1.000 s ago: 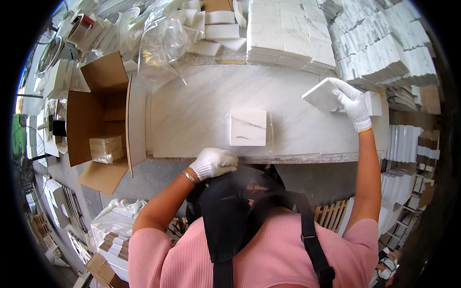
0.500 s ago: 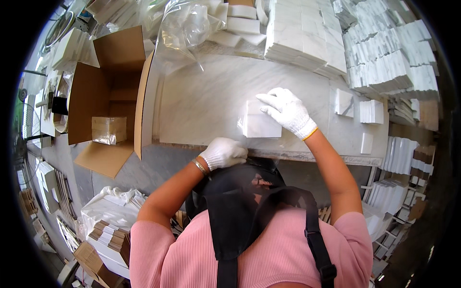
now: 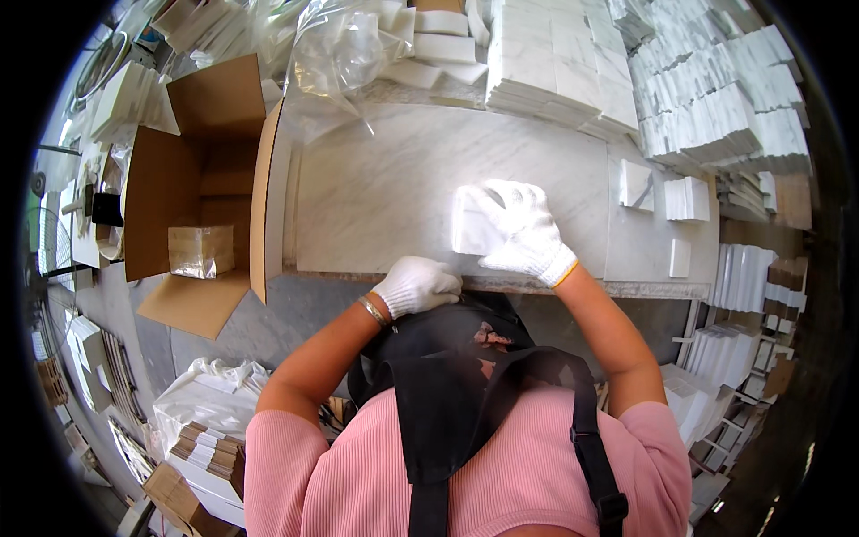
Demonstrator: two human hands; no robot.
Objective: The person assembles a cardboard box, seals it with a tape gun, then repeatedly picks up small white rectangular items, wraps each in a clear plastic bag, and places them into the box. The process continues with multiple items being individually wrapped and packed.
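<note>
A small squared stack of white marble tiles [image 3: 472, 225] lies flat on the marble-topped worktable [image 3: 385, 188], near its front edge. My right hand [image 3: 530, 234], in a white knit glove, spans the stack from the right. Its thumb is at the near side and its fingers reach over the far side. My left hand [image 3: 417, 286], gloved too, rests at the table's front edge by my black apron [image 3: 438, 421]. Its fingers are curled in, and whatever they may hold is hidden.
An opened cardboard box [image 3: 234, 166] at the left holds a wrapped bundle [image 3: 201, 251]. Clear plastic film [image 3: 335, 63] lies behind. Large tile stacks [image 3: 559, 67] stand at the back and right. Smaller tile pieces [image 3: 687, 199] sit at the table's right end.
My right hand has gone from touching the stack's upper right side to spanning it, with the thumb brought down to the near edge. My left hand stays put.
</note>
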